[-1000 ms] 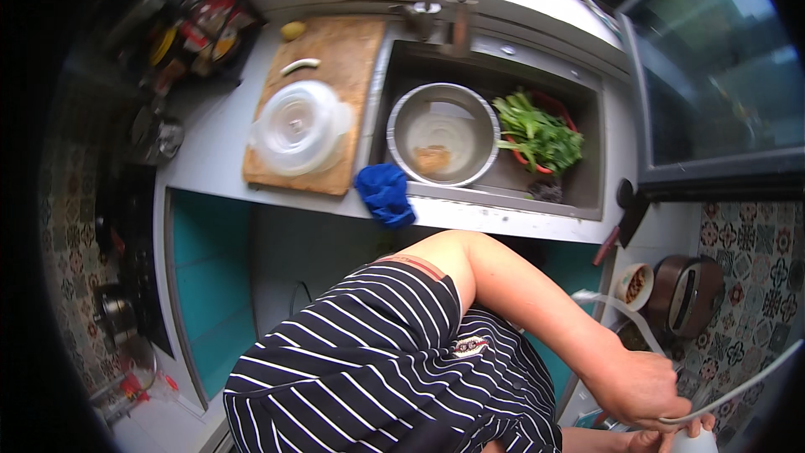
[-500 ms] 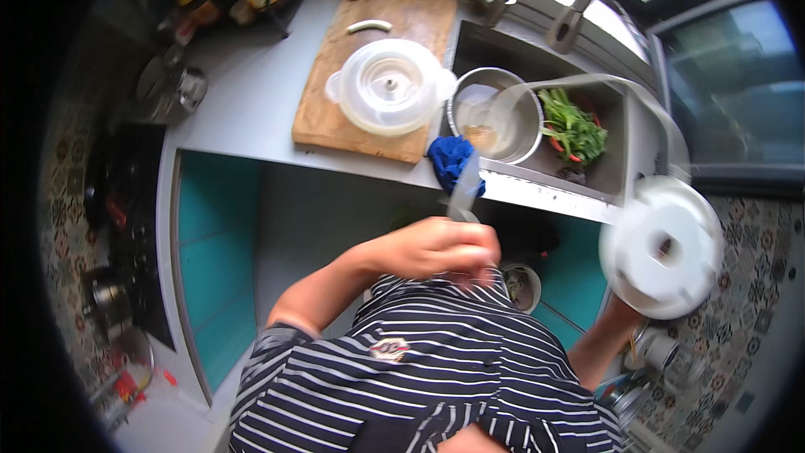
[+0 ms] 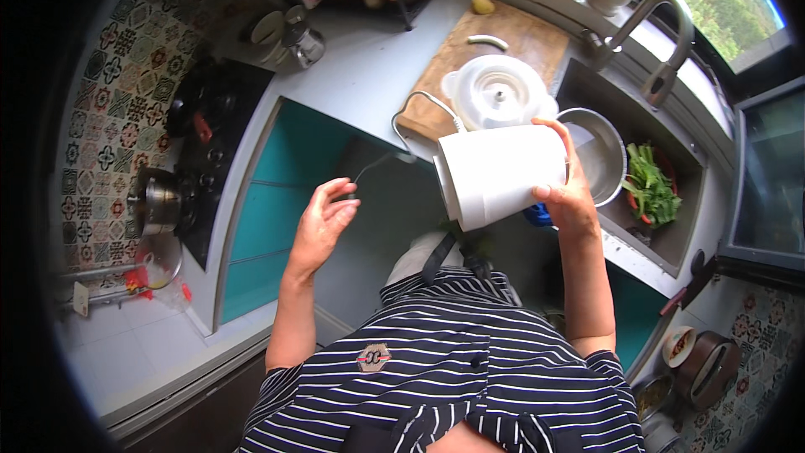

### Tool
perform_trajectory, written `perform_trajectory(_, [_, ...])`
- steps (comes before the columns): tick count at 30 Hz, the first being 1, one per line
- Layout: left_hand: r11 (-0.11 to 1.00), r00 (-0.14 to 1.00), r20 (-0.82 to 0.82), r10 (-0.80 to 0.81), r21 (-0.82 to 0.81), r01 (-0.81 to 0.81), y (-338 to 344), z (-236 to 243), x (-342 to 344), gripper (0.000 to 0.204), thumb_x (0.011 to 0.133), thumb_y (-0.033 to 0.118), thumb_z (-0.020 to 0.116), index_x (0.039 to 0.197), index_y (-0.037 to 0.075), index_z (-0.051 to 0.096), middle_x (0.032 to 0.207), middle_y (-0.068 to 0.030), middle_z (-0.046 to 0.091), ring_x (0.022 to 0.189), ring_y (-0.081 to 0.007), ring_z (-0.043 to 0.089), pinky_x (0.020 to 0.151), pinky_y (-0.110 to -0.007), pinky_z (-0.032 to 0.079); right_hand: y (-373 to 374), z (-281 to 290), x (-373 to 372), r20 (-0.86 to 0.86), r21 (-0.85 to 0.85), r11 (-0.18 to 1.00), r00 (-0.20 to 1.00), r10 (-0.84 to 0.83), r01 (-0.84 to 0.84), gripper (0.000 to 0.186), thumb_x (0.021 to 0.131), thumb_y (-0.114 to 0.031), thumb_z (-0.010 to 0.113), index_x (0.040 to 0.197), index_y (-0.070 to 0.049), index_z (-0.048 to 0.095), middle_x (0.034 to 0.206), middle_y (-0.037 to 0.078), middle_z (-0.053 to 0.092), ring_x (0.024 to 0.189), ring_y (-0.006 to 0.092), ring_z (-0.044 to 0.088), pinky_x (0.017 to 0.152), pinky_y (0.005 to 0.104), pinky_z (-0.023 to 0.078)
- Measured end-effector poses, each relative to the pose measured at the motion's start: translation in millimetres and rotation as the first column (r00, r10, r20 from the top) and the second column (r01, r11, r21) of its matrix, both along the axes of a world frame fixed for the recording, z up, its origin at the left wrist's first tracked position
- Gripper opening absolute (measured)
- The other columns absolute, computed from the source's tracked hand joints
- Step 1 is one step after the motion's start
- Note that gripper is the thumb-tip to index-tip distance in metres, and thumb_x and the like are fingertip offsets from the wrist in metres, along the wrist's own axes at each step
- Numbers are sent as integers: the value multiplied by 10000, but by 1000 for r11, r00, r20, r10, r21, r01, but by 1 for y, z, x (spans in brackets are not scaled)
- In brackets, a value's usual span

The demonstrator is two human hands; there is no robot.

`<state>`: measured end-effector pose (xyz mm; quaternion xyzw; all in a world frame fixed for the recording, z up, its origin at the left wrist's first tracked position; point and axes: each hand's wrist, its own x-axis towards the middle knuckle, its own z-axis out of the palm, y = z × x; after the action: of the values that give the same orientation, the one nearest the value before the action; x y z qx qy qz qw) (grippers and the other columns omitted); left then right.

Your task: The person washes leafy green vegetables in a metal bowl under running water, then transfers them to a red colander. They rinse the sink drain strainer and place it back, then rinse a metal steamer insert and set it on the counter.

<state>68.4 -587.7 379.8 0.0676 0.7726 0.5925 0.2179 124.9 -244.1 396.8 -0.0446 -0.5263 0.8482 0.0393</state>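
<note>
My right hand (image 3: 570, 193) grips a white appliance motor unit (image 3: 507, 172), tilted on its side above the counter's front edge. From it a white power cord (image 3: 404, 109) loops over the counter and trails toward my left hand (image 3: 323, 218). The fingers of that hand are curled around the thin, blurred end of the cord, in front of the open cabinet space. Behind the motor unit, a translucent lidded bowl (image 3: 496, 88) with a metal spindle at its centre sits on the wooden cutting board (image 3: 537, 38), partly covered by the unit.
The sink (image 3: 688, 239) holds a steel bowl (image 3: 610, 159) and leafy greens (image 3: 654, 189). A blue cloth (image 3: 537, 215) lies at the counter edge. A small yellow-green round item (image 3: 482, 5) and a pale curved piece (image 3: 488, 41) lie near the board's far end. The stove (image 3: 222, 117) is left.
My right hand has brought the motor unit from the far right to in front of the cutting board. My left hand has moved left with the cord's end, and the view has turned.
</note>
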Motion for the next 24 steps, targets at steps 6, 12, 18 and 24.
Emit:
perform_trajectory(6, [827,860,385,-336,558,73,53,18,-23,1198,587,613,717,1405,82,22,1390,-214,216,1237,-325,337,948,-470,372,-30,3,-35,-61,159,980,989,134,-123,966,478,-154,857,1296,-77,348,1161,99,481,1118,216,454,956,325,350])
perform_trajectory(12, [773,851,308,-425,612,164,73,-12,-105,974,589,285,799,1321,18,214,1207,-108,376,1162,-219,370,999,-348,295,-45,-19,-85,-76,345,936,992,96,-64,1146,460,-229,883,1386,-84,224,1320,117,364,1235,223,355,1033,348,263])
perform_trajectory(18, [841,922,95,-375,453,296,67,-16,-165,1001,532,251,830,1306,43,230,1221,-124,371,1186,-237,353,988,-368,310,-84,-16,-123,109,1,992,986,-129,130,1234,438,-279,884,1409,-85,148,1383,124,316,1286,261,304,1055,362,244])
perform_trajectory(24, [751,691,-537,-483,151,642,60,-44,-205,985,481,205,840,1278,68,279,1258,-198,332,1184,-346,364,973,-438,330,-103,-18,-134,197,325,909,921,-335,261,1069,509,-279,836,1376,-46,256,1295,158,389,1203,231,378,1013,325,257])
